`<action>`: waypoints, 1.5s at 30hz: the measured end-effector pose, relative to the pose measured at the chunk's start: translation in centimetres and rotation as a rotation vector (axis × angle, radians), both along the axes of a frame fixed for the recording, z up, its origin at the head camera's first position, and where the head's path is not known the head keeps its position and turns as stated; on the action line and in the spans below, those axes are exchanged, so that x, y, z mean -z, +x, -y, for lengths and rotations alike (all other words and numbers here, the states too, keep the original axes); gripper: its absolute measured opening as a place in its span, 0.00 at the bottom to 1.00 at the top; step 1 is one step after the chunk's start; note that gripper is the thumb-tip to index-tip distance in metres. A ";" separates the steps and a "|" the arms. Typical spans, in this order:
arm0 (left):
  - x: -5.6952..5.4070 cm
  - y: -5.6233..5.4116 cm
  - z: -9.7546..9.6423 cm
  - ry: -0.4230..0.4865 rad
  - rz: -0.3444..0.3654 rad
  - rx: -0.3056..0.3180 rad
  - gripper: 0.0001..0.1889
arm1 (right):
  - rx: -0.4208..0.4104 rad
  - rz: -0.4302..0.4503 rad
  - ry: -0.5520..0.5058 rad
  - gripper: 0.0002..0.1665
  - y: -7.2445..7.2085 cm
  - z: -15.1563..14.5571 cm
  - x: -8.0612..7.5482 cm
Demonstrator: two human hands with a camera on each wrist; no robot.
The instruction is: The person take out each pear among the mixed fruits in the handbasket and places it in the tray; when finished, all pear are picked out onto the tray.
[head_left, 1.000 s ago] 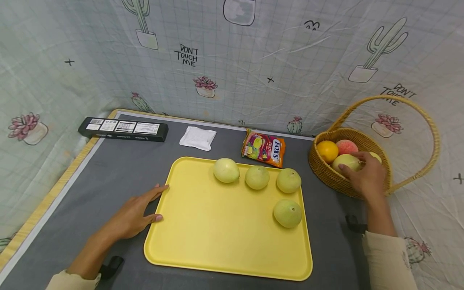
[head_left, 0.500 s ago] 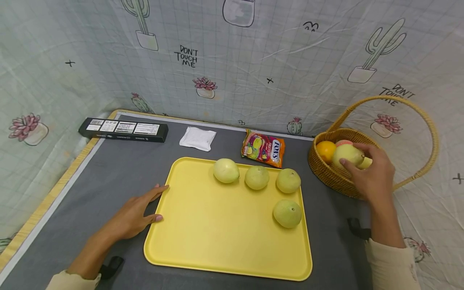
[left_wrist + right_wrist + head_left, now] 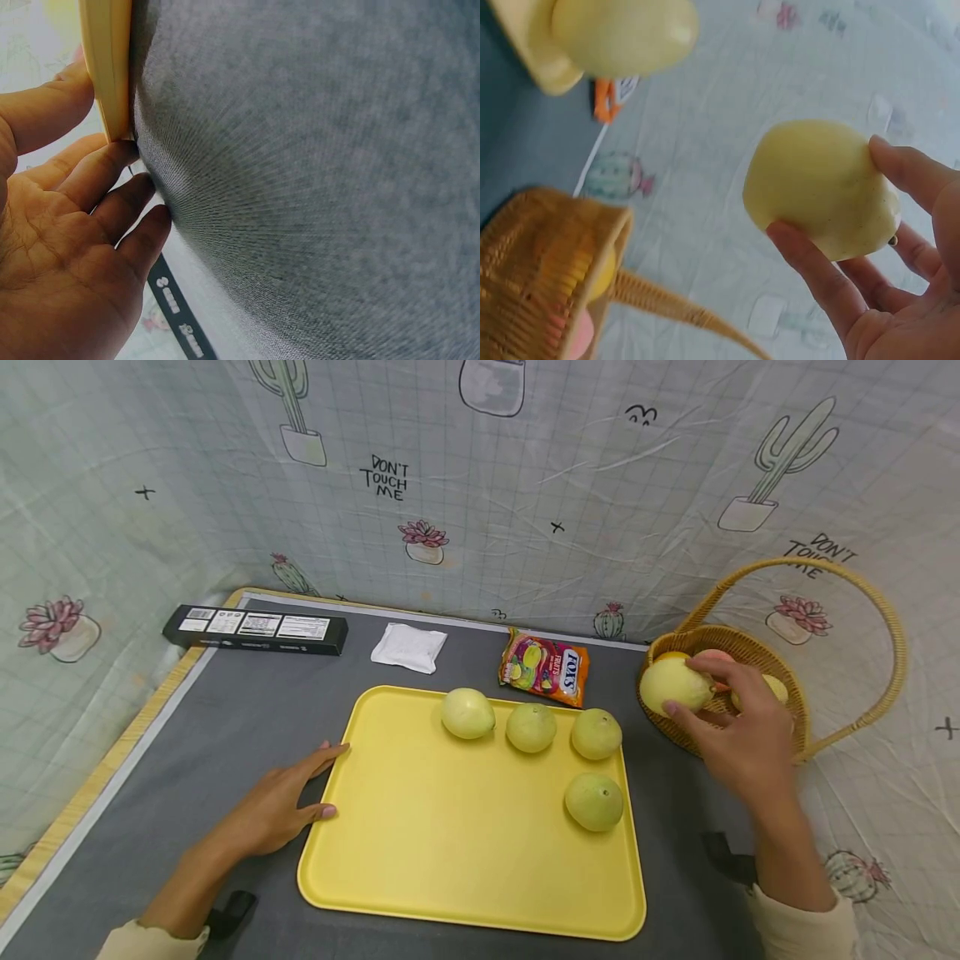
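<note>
My right hand point(image 3: 742, 739) pinches a pale green-yellow pear point(image 3: 814, 191) between thumb and fingertips. In the head view this pear overlaps the front left of the wicker basket point(image 3: 801, 710); the right wrist view shows it held apart from the basket, stem towards the palm. Still inside the basket are an orange point(image 3: 604, 274), a pink-red peach point(image 3: 581, 334) and another pale fruit point(image 3: 776, 689). My left hand point(image 3: 270, 806) rests at the left rim of the yellow tray point(image 3: 465, 860), thumb and index finger spread along its edge. Several similar pears point(image 3: 595, 802) lie on the tray's back and right parts.
Behind the tray lie an orange candy packet point(image 3: 545, 667), a white pouch point(image 3: 409, 647) and a long black box point(image 3: 255, 628). The basket's tall handle point(image 3: 900, 643) leans out to the right. A printed cloth point(image 3: 480, 485) hangs behind the grey tabletop point(image 3: 277, 710).
My right hand has lifted the pear up from among the basket's fruit and carried it left, towards the basket's near left rim. The left hand and tray have stayed put.
</note>
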State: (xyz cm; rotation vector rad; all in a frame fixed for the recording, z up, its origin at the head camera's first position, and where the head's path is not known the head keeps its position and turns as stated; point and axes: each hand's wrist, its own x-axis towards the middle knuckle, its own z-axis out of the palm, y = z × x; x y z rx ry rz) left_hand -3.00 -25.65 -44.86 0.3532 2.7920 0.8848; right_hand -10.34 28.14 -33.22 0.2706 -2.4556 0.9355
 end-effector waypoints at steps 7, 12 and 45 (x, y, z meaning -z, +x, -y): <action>0.1 0.0 0.0 0.000 0.003 -0.001 0.46 | -0.168 -0.008 0.013 0.39 1.0 2.1 0.8; 0.3 0.0 0.1 -0.002 0.003 0.000 0.46 | -0.242 0.023 0.038 0.39 1.9 3.6 1.3; 0.0 0.0 0.2 0.010 -0.008 0.013 0.46 | -0.472 0.260 0.191 0.32 4.3 10.7 6.8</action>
